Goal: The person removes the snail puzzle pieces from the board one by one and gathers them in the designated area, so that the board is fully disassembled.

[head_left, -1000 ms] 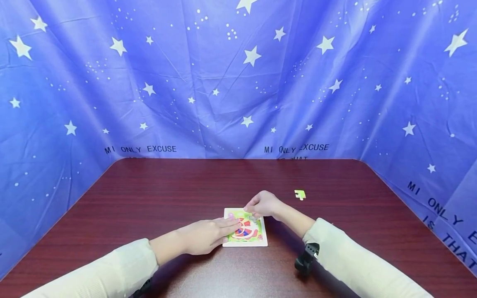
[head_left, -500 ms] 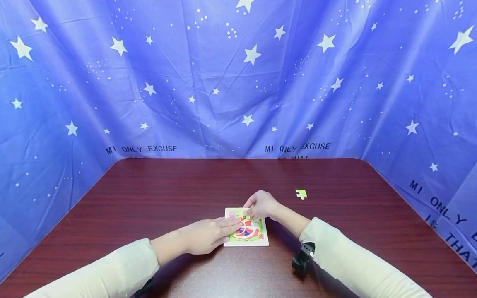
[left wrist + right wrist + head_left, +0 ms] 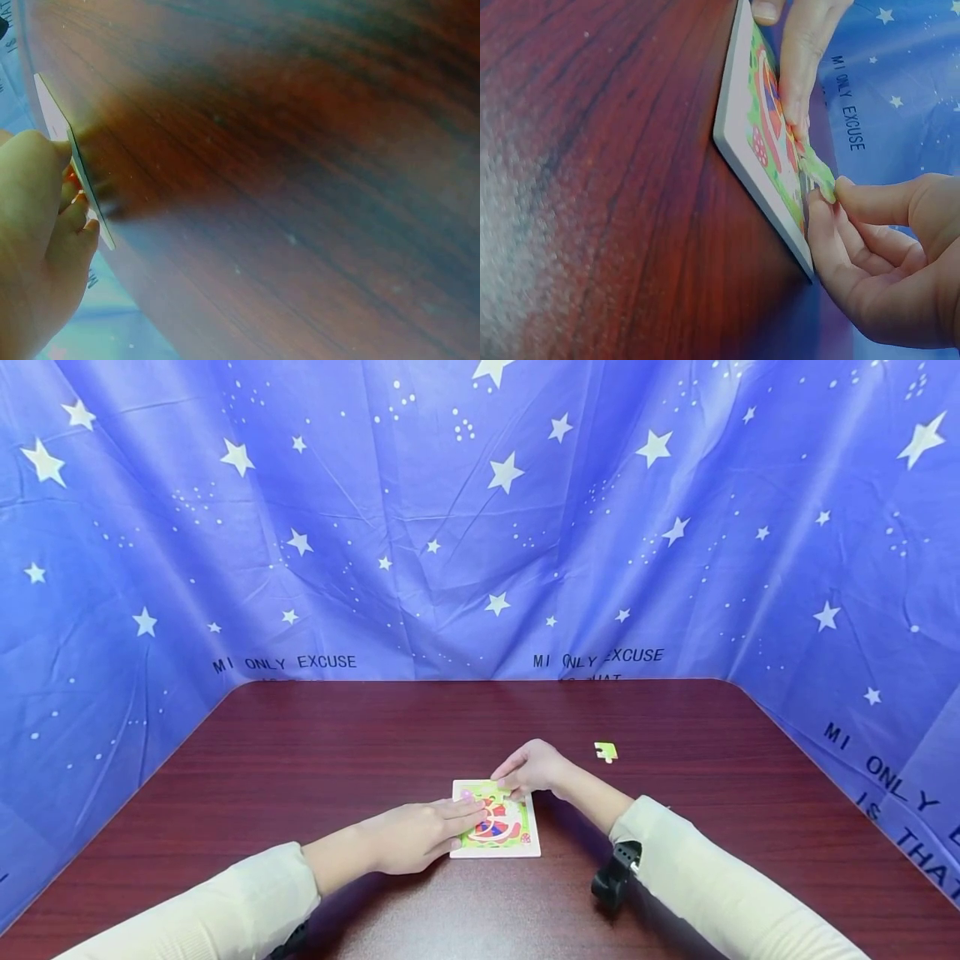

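A square jigsaw puzzle (image 3: pixel 495 852) with a white frame and a colourful red, blue and green picture lies on the table. My left hand (image 3: pixel 420 837) rests on its left side, fingers stretched flat over the picture; in the left wrist view the thumb is by the frame's edge. At the far right corner my right hand (image 3: pixel 536 768) pinches a green puzzle piece (image 3: pixel 819 174) between thumb and finger. That piece stands tilted over the board in the right wrist view. Whether its inner edge sits in the picture cannot be told, since the left fingertips partly hide that spot.
One loose green-yellow puzzle piece (image 3: pixel 606 751) lies on the dark red wooden table (image 3: pixel 360 727), beyond the right hand. Blue star-printed cloth (image 3: pixel 450 527) hangs behind the table and along both sides. A black wrist strap (image 3: pixel 617 875) hangs by the right sleeve.
The right hand dips slightly over the board's far right corner, then lifts a little back to the right, still pinching the piece. My left hand stays where it was.
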The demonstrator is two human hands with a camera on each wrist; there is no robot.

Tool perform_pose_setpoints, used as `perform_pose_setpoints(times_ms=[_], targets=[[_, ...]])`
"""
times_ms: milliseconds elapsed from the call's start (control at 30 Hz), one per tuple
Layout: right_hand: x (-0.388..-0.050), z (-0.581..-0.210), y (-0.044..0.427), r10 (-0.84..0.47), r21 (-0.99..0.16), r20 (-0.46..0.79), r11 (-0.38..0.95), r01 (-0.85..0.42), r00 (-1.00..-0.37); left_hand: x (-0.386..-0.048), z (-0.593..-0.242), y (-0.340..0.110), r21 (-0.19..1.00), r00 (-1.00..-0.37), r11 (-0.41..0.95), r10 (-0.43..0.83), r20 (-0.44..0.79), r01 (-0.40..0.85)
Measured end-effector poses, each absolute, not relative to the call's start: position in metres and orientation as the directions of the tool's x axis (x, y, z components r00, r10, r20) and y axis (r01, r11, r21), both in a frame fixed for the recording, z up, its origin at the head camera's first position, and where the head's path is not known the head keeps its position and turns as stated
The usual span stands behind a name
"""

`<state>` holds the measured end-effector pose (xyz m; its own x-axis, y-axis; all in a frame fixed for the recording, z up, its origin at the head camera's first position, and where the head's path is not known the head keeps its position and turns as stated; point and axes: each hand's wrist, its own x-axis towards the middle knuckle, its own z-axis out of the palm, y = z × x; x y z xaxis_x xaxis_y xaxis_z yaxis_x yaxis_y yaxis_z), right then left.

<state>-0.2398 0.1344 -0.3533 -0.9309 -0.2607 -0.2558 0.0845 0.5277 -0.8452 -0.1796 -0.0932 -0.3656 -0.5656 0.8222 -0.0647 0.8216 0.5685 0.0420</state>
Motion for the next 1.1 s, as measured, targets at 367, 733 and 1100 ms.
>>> perform_pose_setpoints(times_ms=[367, 733, 1100], targets=[[-0.248, -0.356, 0.151, -0.292, -0.897, -0.288, 0.415, 0.151, -0.912, -0.178, -0.365, -0.094, 0.054, -0.566, 0.570, 0.821, -0.070, 0.820], [-0.258, -0.354, 0.178, -0.307, -0.895, -0.334, 0.401, 0.197, -0.891, -0.177, -0.365, -0.094, 0.085, -0.565, 0.569, 0.823, -0.066, 0.818], [-0.268, -0.349, 0.208, -0.309, -0.896, -0.304, 0.413, 0.161, -0.901, -0.179, -0.366, -0.094, 0.050, -0.521, 0.522, 0.853, -0.021, 0.852]])
